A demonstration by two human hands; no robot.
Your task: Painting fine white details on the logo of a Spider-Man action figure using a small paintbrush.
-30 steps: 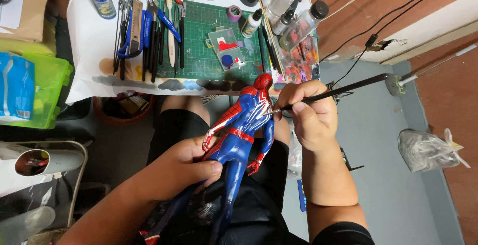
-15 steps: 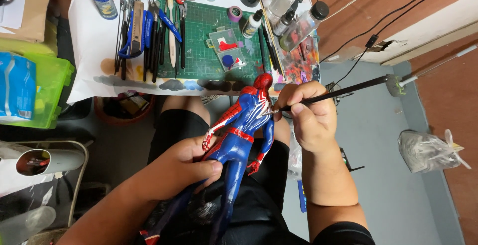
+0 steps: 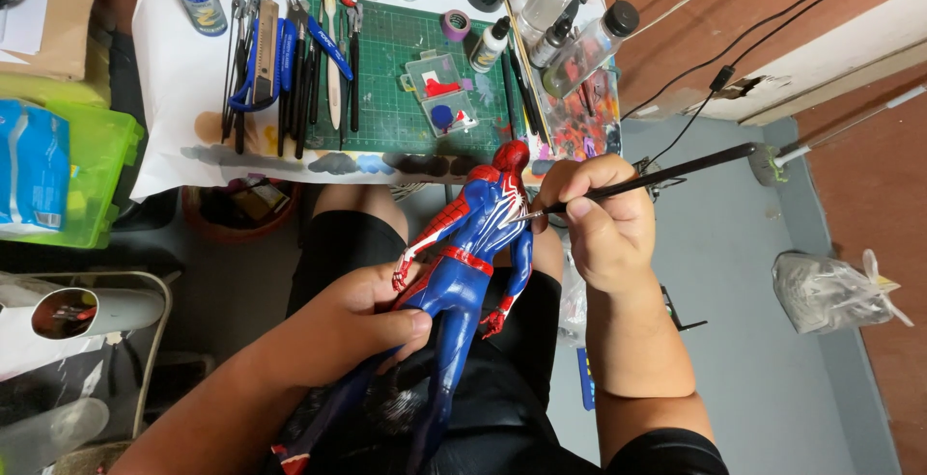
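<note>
One red-and-blue superhero action figure (image 3: 470, 253) is lying back-up over the person's lap, between the two hands, its head pointing away toward the table edge. The left hand (image 3: 362, 321) is gripping it around the thighs, fingers curled under and thumb pressing on top. The right hand (image 3: 599, 219) is pinching a long black paintbrush (image 3: 657, 178), whose tip is touching the figure's upper back just beside that hand; the handle is angling out past the right hand toward the wall. Beyond both hands, a green cutting mat (image 3: 396, 89) is sitting on the white table (image 3: 169, 98), with a small clear box (image 3: 442, 97) of red and blue bits on it. Rows of hand tools (image 3: 290, 69) are lying farther out from the left hand. Clear squeeze bottles (image 3: 579, 41) and a paint-smeared palette (image 3: 579, 118) are resting just ahead of the right hand. Well off to the left hand's side, a green plastic bin (image 3: 82, 181) is standing.
</note>
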